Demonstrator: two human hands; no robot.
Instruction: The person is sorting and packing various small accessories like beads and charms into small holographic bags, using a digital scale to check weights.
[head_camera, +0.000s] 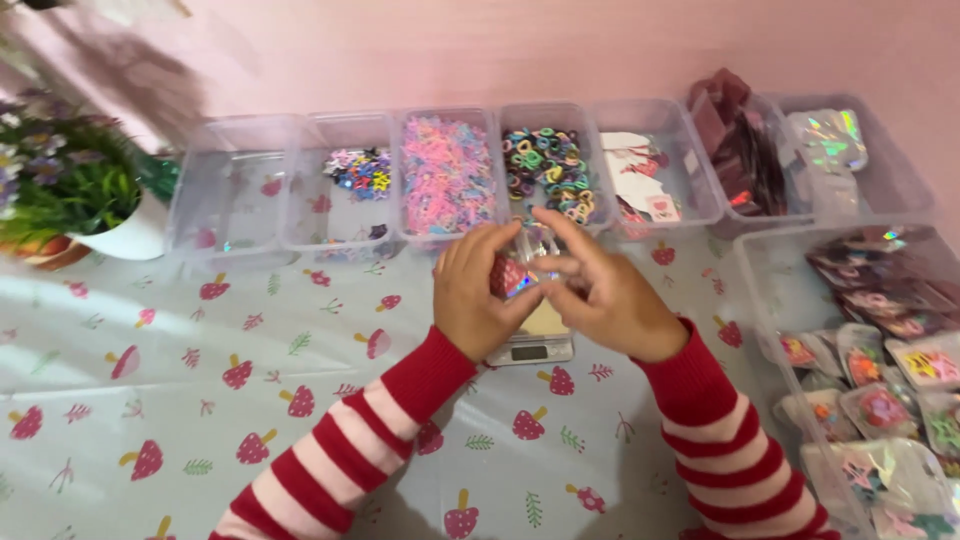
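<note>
Holding a small clear shiny pouch (527, 262) between both hands at the middle of the frame, the person works right above a little kitchen scale (532, 345). The left hand (478, 292) pinches the pouch's left edge between thumb and fingers; the right hand (610, 300) pinches the other side, with its fingers (572, 232) stretched out over the top. Whether the pouch mouth is open cannot be told, since the hands cover much of it and the picture is blurred there.

To do this step well, it seems wise to keep the pouch low and centred over the scale, so anything that slips lands on it and not on the mushroom-print tablecloth (250, 400). A light, even pinch on both edges should keep the thin film from crumpling.

Along the upper middle of the frame runs a row of clear bins (450, 180), one holding pink bits, its neighbour small coloured hair ties (548, 170). At the right edge lie filled packets (880, 400); a potted plant (80, 195) stands at upper left.
</note>
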